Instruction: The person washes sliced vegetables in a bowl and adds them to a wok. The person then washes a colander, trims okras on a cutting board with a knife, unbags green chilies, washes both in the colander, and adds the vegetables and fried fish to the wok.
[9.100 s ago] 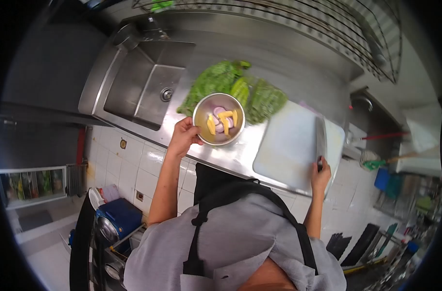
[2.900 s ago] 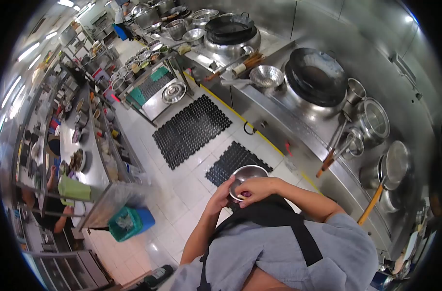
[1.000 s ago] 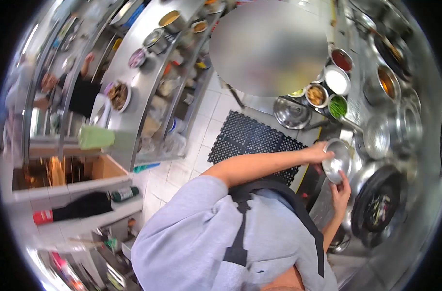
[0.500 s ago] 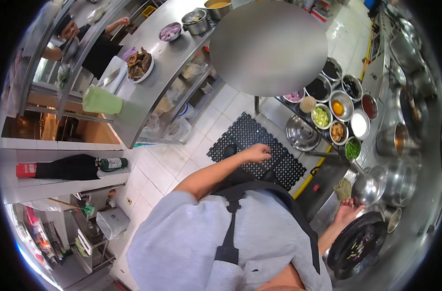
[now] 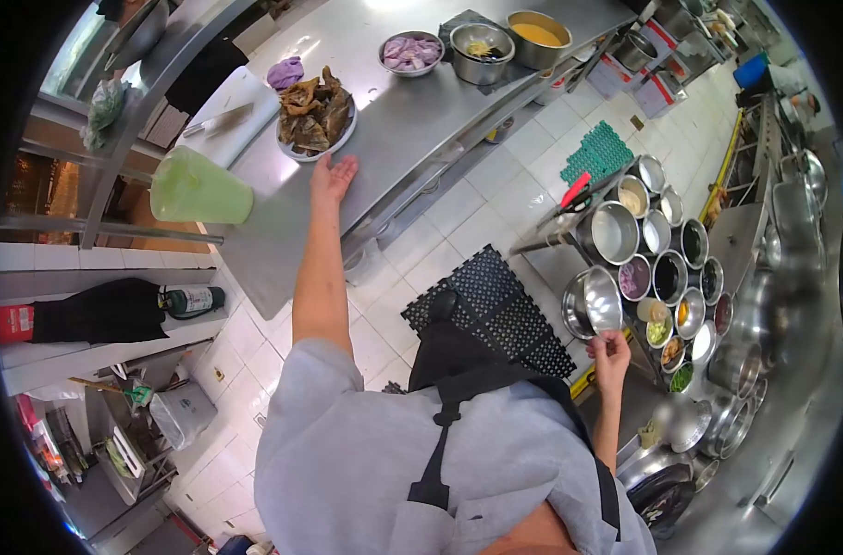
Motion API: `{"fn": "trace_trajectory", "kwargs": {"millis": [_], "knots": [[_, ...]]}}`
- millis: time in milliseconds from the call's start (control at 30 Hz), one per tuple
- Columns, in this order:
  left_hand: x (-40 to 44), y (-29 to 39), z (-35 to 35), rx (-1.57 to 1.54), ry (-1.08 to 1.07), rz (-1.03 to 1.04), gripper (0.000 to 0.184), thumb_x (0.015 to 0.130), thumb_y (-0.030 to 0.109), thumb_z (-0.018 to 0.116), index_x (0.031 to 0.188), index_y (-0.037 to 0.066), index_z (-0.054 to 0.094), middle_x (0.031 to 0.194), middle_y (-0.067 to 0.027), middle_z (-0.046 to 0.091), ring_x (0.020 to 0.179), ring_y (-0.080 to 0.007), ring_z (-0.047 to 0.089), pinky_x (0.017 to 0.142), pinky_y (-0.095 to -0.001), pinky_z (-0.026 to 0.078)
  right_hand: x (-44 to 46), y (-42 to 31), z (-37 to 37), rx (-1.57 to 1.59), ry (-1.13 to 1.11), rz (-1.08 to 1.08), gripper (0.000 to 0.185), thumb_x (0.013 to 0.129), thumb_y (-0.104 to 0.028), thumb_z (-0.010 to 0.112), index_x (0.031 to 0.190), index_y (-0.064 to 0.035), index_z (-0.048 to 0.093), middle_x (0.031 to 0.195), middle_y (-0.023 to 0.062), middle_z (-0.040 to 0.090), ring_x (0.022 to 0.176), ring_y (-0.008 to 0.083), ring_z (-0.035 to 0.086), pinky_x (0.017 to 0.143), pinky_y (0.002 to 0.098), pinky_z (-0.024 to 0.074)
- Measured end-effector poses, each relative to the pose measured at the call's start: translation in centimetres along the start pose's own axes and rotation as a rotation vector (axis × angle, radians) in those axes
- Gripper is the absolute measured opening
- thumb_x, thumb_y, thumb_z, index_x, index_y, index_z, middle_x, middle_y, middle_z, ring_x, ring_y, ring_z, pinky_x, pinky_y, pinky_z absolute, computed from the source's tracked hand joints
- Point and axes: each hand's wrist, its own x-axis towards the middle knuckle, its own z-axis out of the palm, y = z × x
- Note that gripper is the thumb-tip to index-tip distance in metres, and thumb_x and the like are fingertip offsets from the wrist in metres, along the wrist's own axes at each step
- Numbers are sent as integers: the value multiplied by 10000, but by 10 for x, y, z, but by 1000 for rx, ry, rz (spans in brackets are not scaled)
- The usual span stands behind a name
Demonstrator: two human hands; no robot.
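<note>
My left hand (image 5: 334, 178) reaches forward with its fingers spread and holds nothing. Its fingertips are beside a white bowl of brown, dried-looking pieces (image 5: 315, 113) on the steel counter (image 5: 384, 139). On the other side, my right hand (image 5: 609, 356) has its fingers bent at the near rim of a shiny metal bowl (image 5: 599, 294) and appears to hold it. The bowl overlaps a round metal lid or basin behind it. Beyond the right hand are small containers of sauces and chopped ingredients, among them chopped greens (image 5: 681, 376).
A green container (image 5: 199, 188), a cutting board with a knife (image 5: 232, 120), a bowl of purplish pieces (image 5: 411, 54) and metal pots stand on the counter. A black mat (image 5: 491, 310) lies on the floor. A dark wok (image 5: 662, 499) is at the lower right.
My left hand has moved from above the mat to the counter and opened. My right hand and the metal bowl have moved away from the wok. The view has turned toward the counter.
</note>
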Motion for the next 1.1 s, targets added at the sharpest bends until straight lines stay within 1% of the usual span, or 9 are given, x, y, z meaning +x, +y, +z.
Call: {"fn": "trace_trajectory", "kwargs": {"millis": [67, 167, 367, 467, 667, 800, 933, 1000, 1100], "knots": [[28, 17, 10, 42, 24, 7, 298, 992, 134, 542, 1207, -57, 467, 1145, -298, 621, 1046, -451, 681, 896, -564, 588, 9, -14, 26, -180, -83, -8, 137, 935, -38, 706, 1016, -21, 596, 840, 7, 643, 735, 74, 611, 652, 231, 490], [63, 24, -2, 85, 13, -21, 304, 950, 54, 505, 1222, -75, 463, 1180, -309, 607, 1016, -469, 689, 880, -573, 602, 16, -34, 64, -174, -140, -27, 165, 906, -4, 724, 1010, -10, 597, 837, 8, 643, 743, 67, 604, 657, 234, 479], [45, 21, -9, -77, 40, 103, 348, 878, -76, 452, 1218, -148, 447, 1183, -315, 598, 945, -519, 686, 794, -591, 641, 51, -46, 120, -306, -282, -90, 190, 888, -22, 756, 1004, 11, 609, 832, 34, 673, 742, 89, 629, 667, 256, 503], [18, 13, -38, -81, 11, 89, 341, 884, -73, 455, 1217, -144, 450, 1195, -322, 594, 962, -513, 687, 824, -580, 638, 64, -53, 143, -357, -352, -114, 216, 880, -51, 772, 1012, 16, 615, 826, 59, 694, 734, 88, 627, 666, 259, 506], [-49, 0, -106, -23, -129, 121, 282, 1005, 91, 583, 1205, -78, 478, 1170, -309, 629, 1015, -455, 696, 962, -526, 585, 74, -49, 180, -352, -472, -159, 223, 874, -85, 787, 998, 6, 626, 800, 61, 684, 718, 92, 616, 649, 269, 499], [-128, -6, -134, -23, -30, 12, 311, 1038, 186, 593, 1246, -23, 495, 1145, -252, 668, 1039, -390, 707, 947, -486, 581, 76, -63, 211, -393, -635, -228, 243, 867, -115, 793, 998, 5, 626, 839, 120, 691, 726, 155, 660, 662, 317, 518], [-231, -39, -201, 375, -96, -93, 299, 1046, 166, 560, 1303, 20, 518, 1118, -202, 692, 988, -334, 724, 865, -426, 601, 91, -69, 251, -421, -843, -356, 273, 852, -162, 801, 983, -5, 620, 837, 156, 673, 736, 244, 680, 677, 372, 531], [-284, -67, -258, 563, -5, -123, 295, 1034, 144, 570, 1299, 16, 541, 1099, -185, 702, 927, -300, 733, 784, -385, 611, 97, -70, 274, -419, -932, -429, 281, 845, -173, 801, 978, -8, 617, 826, 160, 666, 739, 272, 679, 681, 387, 533], [-353, -133, -398, 730, 315, -140, 172, 985, 128, 605, 1113, 19, 645, 1015, -151, 720, 822, -220, 716, 663, -351, 595, 97, -77, 313, -440, -1017, -558, 283, 834, -185, 799, 974, -16, 621, 829, 162, 668, 744, 305, 674, 699, 405, 538]]}}
